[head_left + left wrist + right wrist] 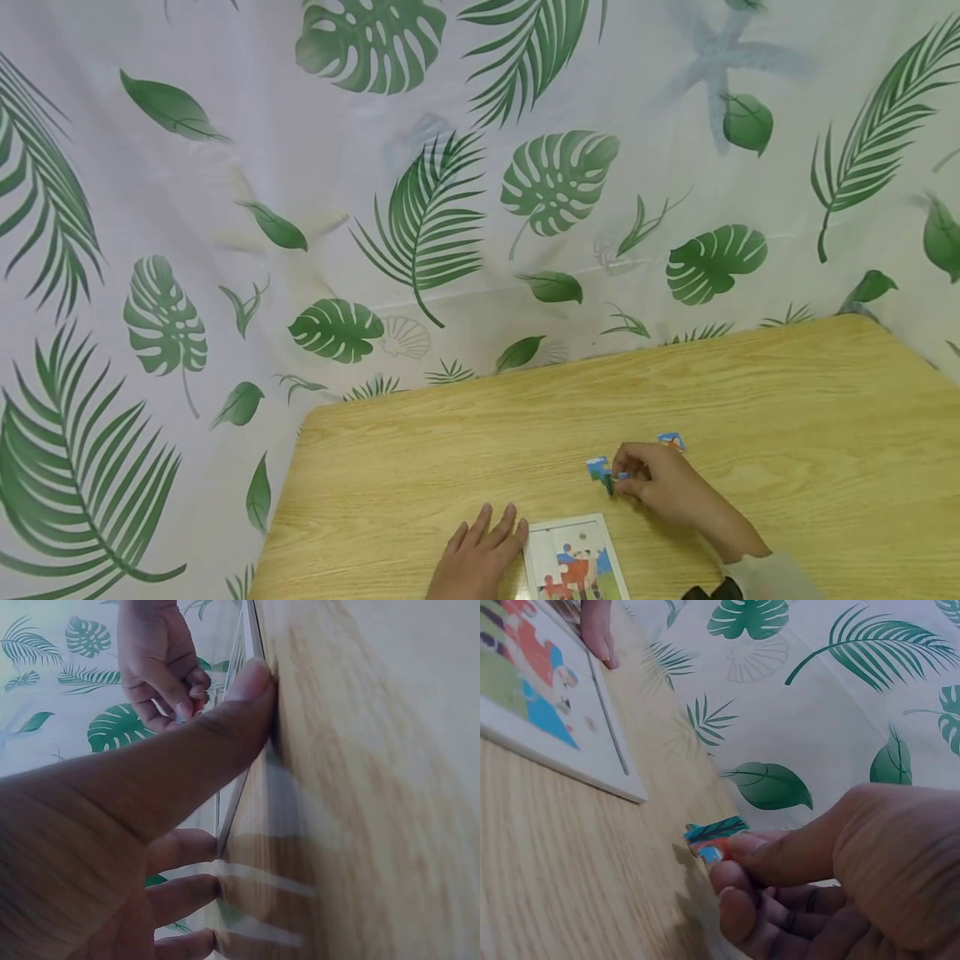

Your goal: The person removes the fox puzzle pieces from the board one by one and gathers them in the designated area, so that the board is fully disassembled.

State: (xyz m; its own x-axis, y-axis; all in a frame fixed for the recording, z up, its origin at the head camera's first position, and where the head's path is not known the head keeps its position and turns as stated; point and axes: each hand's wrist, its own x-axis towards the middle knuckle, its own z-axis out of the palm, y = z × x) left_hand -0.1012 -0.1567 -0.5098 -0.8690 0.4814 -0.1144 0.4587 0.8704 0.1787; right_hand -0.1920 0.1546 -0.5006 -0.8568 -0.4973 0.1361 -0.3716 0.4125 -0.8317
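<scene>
My right hand (660, 483) pinches a jigsaw piece (714, 831) between thumb and fingertips, just above the table. Green, blue and red patches with dark lines show on that piece. A second piece (597, 466), mostly blue, lies just left of those fingertips in the head view. To the lower left is a white-rimmed puzzle tray (619, 575), partly filled with joined pieces showing a red figure. My left hand (480, 557) rests flat on the table with fingers spread, its thumb against the tray's left edge. The tray's lower part runs out of the head view.
Behind the right hand lies another blue and orange piece (671, 439). The wood-grain table (420, 450) reaches back to a white curtain (480, 283) printed with green leaves. A dark object (712, 590) sits by the right sleeve at the bottom edge.
</scene>
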